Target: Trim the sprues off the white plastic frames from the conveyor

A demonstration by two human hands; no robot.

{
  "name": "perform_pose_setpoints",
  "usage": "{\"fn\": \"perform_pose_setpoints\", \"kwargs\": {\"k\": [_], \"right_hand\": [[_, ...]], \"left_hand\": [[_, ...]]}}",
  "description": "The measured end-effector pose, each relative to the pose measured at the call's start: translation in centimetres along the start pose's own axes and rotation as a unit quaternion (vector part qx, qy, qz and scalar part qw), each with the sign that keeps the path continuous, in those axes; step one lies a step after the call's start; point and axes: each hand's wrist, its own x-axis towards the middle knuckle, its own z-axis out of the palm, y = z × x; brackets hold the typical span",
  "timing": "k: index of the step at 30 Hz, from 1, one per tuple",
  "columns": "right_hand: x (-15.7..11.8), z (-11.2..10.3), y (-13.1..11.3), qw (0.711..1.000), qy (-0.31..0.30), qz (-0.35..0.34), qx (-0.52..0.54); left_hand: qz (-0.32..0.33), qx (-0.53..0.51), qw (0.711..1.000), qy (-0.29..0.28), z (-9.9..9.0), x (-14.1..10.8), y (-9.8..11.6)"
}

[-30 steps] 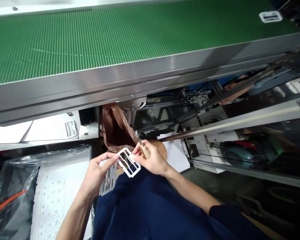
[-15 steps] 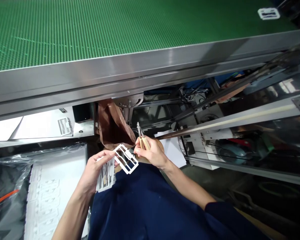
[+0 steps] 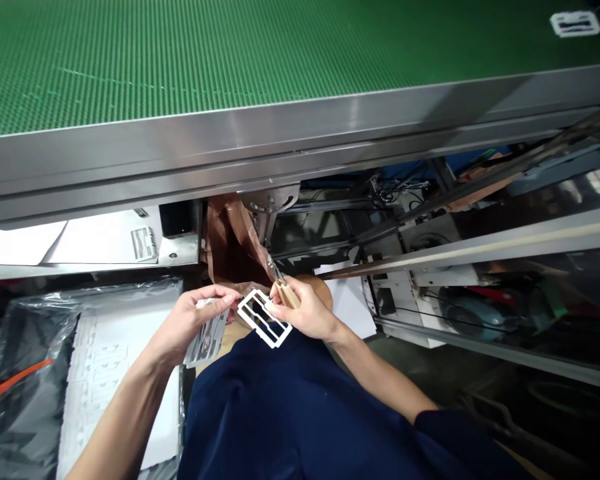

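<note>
In the head view, the right hand (image 3: pixel 310 311) pinches the white frame (image 3: pixel 255 327) at its near edge while also gripping the cutters (image 3: pixel 287 296), so the frame lies between the hands, above the lap. The left hand (image 3: pixel 193 320) clasps grey parts (image 3: pixel 207 341); whether its fingertips also touch the frame is hard to tell.

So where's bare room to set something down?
Bare: the green belt, beyond its metal rail and left of the lone white frame; also white paper left of the small frame. Crowded: around the left hand, right hand, held frames and pliers.
</note>
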Motion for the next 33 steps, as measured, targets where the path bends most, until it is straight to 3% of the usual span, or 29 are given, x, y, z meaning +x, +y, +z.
{"fn": "perform_pose_setpoints", "kwargs": {"k": [5,15,19,22,28,33], "right_hand": [[-0.2,0.0,-0.2,0.999,0.006,-0.001,-0.039],[-0.4,0.0,-0.2,0.997,-0.002,-0.002,-0.078],[-0.2,0.2,0.6,0.998,-0.029,0.001,-0.049],[-0.2,0.6,1.6,0.998,-0.068,-0.009,0.006],[-0.6,1.8,2.9,0.992,-0.091,0.016,0.084],[-0.5,1.9,2.6,0.992,-0.099,0.013,0.073]], "left_hand": [[0.012,0.075,0.996,-0.042,0.2,0.3,0.9],[0.05,0.192,0.979,-0.056,0.1,0.4,1.0],[0.105,0.233,0.966,-0.044,0.1,0.3,1.1],[0.145,0.21,0.965,-0.057,0.0,0.0,0.8],[0.086,0.222,0.97,-0.051,-0.9,-1.8,-0.2],[0.06,0.276,0.958,-0.047,-1.0,-2.7,-0.8]]}}
